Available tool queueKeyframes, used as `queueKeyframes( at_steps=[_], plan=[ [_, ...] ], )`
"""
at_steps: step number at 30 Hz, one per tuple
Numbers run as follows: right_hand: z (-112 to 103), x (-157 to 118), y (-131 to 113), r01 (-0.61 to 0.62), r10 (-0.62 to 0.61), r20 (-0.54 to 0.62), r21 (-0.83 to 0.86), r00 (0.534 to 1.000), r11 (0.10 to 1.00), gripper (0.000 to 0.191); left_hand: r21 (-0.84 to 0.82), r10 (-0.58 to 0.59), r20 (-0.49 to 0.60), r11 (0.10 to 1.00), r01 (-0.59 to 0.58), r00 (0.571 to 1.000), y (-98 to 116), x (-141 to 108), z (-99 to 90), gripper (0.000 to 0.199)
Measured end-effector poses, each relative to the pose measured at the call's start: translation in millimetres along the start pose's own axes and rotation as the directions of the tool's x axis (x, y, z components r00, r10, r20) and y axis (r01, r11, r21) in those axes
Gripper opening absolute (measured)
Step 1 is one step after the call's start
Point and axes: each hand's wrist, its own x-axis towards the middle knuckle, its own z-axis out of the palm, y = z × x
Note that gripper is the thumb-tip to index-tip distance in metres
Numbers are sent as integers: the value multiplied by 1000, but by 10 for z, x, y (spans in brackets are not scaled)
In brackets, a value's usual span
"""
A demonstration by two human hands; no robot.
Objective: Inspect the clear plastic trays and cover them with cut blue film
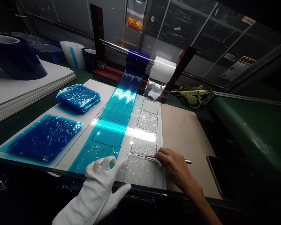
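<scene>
- Far left: large dark blue roll, set on stack of white sheets.
- Just right of stack, on white board: two piles of blue film, nearer pile flat, farther pile crinkled and shiny.
- Behind piles, on dark green bench: white roll with blue stripe, beside small dark blue roll.
- Left of centre, near edge: left hand, white-gloved, over lower end of blue strip; fingers bent and spread, thumb well apart; contact with film not certain.
- Centre: blue strip, drawn down from blue roll on metal rod; rounded outlines visible through film.
- Right of blue strip: clear strip, laid lengthwise below clear roll on same rod; wrinkled over further outlines.
- At right border of clear strip: right hand, bare, fingers closed around slim metal tool; tip of tool over clear strip.
- Beneath and beyond right hand: brown board; green dotted pouch behind, phone along right edge.
- Far right: broad green surface.
</scene>
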Motion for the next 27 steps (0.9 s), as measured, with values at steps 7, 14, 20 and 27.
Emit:
queueKeyframes(
  at_steps=[7,14,20,27],
  plan=[
    [-44,-612,397,-146,148,5,-133,989,980,34,321,287,-180,921,-220,941,122,-369,178,82],
    [-19,-1173,423,-276,287,-82,124,954,953,29,229,273,-235,948,-219,933,165,-189,-76,45],
    [108,-1293,337,-236,296,-169,303,940,923,21,37,377,-465,912,-408,801,356,405,-369,21],
    [228,-1394,356,-141,260,-277,384,925,912,16,-343,199,-154,908,-241,968,69,1126,-1144,19]
  ],
)
